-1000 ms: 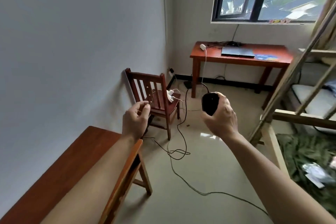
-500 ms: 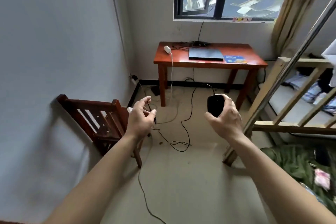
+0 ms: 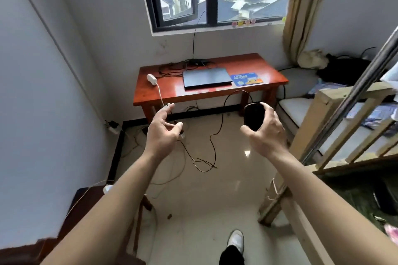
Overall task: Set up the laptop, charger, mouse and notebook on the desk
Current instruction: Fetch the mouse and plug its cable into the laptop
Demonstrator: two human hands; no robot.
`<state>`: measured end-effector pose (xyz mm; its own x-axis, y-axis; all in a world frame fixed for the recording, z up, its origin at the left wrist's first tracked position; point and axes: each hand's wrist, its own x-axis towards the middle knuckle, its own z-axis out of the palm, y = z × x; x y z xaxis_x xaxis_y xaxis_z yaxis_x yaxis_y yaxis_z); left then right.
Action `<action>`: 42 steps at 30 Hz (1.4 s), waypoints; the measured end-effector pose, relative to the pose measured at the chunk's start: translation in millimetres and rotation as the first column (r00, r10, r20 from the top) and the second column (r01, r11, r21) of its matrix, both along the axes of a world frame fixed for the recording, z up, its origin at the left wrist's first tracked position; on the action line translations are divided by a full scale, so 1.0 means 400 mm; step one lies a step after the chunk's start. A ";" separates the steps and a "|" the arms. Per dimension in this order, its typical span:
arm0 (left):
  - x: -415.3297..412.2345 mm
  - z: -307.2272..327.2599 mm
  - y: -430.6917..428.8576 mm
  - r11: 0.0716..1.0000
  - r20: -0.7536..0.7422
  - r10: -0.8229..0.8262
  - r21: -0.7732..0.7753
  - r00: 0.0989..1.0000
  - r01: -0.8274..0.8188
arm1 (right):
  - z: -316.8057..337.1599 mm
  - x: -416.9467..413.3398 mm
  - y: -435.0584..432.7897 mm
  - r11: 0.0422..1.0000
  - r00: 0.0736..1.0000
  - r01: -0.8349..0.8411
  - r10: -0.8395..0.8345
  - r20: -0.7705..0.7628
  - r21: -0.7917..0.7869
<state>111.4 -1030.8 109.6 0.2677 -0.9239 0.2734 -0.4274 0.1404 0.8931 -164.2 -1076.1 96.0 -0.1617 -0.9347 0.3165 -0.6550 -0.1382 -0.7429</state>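
A black mouse (image 3: 254, 116) is gripped in the right hand (image 3: 266, 130); its plug (image 3: 182, 135) (cable trailing) is pinched by the left hand (image 3: 164, 134); open floor (image 3: 206, 196) is noted before the desk (image 3: 163, 92).

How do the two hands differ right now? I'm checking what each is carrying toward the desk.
The right hand is wrapped around a black mouse, gripping it from the side; the left hand holds only a thin cable end, pinched loosely. The right hand's fingers are curled closed, while the left hand's index finger points out toward the desk. Both are raised in front of the person at similar height, short of the desk.
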 end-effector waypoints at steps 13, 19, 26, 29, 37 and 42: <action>-0.103 0.145 -0.883 0.995 0.045 -0.002 -0.103 0.999 0.007 | 0.128 -0.082 -0.858 0.997 1.000 0.023 -0.023 0.011 -0.072; -0.109 0.132 -1.295 0.984 -0.012 -0.032 -0.175 0.999 0.029 | 0.140 -0.097 -1.241 0.993 0.998 0.052 -0.054 -0.011 -0.109; -0.112 0.093 -1.765 0.973 -0.022 -0.122 -0.200 0.992 0.115 | 0.126 -0.086 -1.645 0.984 0.986 0.139 -0.148 -0.072 -0.115; -0.124 0.125 -1.987 0.968 0.003 -0.182 -0.176 0.983 0.180 | 0.149 -0.089 -1.832 0.976 0.974 0.189 -0.200 -0.105 -0.108; -0.168 0.128 -2.338 0.958 0.053 -0.252 -0.131 0.966 0.256 | 0.150 -0.137 -2.140 0.962 0.957 0.267 -0.272 -0.100 -0.059; -0.220 0.102 -2.575 0.981 0.070 -0.167 -0.090 0.984 0.173 | 0.129 -0.192 -2.400 0.973 0.970 0.227 -0.230 -0.076 -0.045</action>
<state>23.3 -2060.9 150.6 0.0891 -0.9235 0.3731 -0.4440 0.2985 0.8449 -241.1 -2036.2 147.4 -0.3423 -0.8640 0.3693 -0.7297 -0.0031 -0.6838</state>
